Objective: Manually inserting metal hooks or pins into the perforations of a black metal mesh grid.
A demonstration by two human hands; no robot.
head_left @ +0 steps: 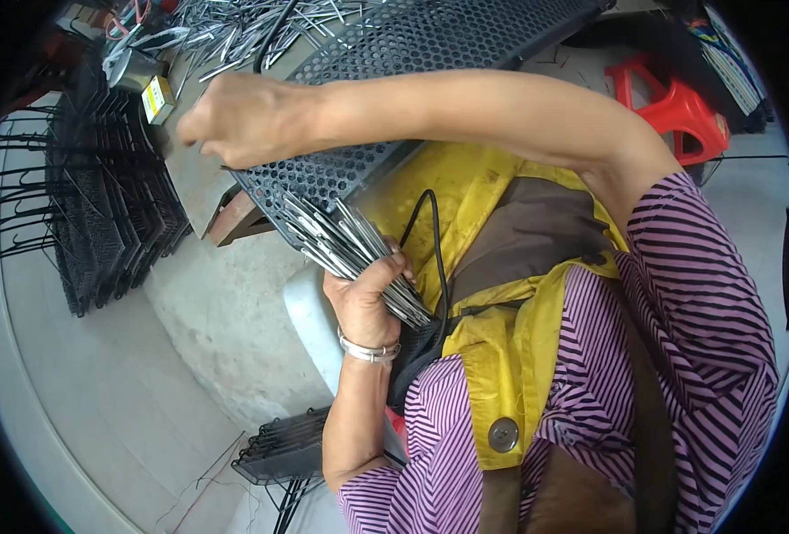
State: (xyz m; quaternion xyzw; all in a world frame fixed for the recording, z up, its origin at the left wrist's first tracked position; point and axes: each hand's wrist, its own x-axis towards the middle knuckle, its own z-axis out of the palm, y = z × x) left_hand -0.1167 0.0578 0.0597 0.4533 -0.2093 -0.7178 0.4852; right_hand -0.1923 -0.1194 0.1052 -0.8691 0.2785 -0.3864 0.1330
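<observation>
My left hand (pixel 365 303), with a silver bangle at the wrist, is closed around a bundle of thin metal rods (pixel 341 236) in front of my body. The rods' upper ends lie over the near edge of a black perforated panel (pixel 394 40), which slants across the table and my lap. A bent black wire (pixel 435 231) rises beside the rods. Stretched across the panel to the left, my right arm ends in my right hand (pixel 243 120), fingers curled closed above the panel's left corner. A small dark tip shows below those fingers; what they hold is hidden.
More loose metal rods (pixel 234 31) are heaped on the table (pixel 190 182), near a small yellow box (pixel 157 100) and a metal can (pixel 134 69). Stacked black perforated panels (pixel 110 205) with wire hooks stand at left. A red stool (pixel 679 111) is at far right.
</observation>
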